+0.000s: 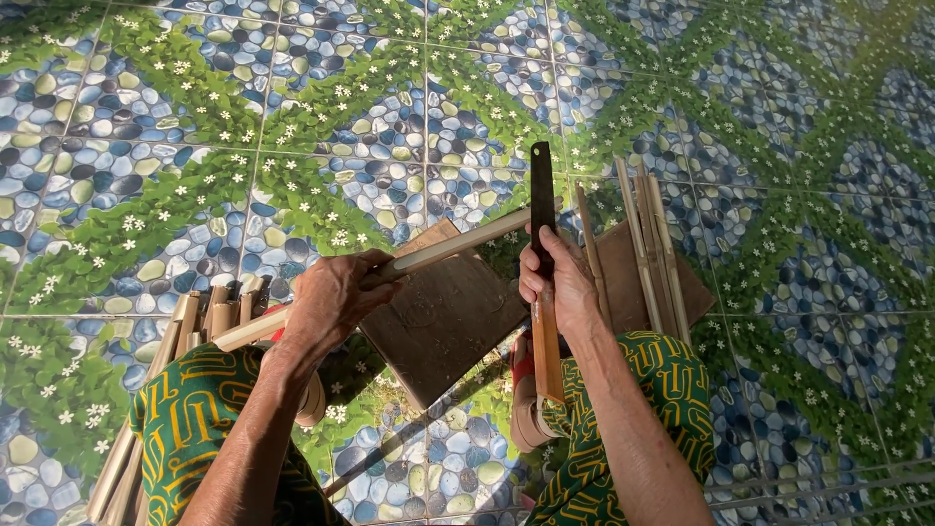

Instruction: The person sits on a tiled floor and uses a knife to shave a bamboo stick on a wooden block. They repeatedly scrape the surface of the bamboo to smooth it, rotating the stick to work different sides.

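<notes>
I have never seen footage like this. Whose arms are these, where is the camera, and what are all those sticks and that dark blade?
There is no machine here. The single picture comes from a camera worn on a person's head, looking down at their own arms and knees. The left hand grips a long pale bamboo strip that slants across the view. The right hand holds a knife with a dark blade pointing away and a wooden handle. Below lies a brown wooden board on a tiled floor painted with pebbles, leaves and white flowers. More bamboo strips lie by the right knee, and another bundle by the left knee.
</notes>
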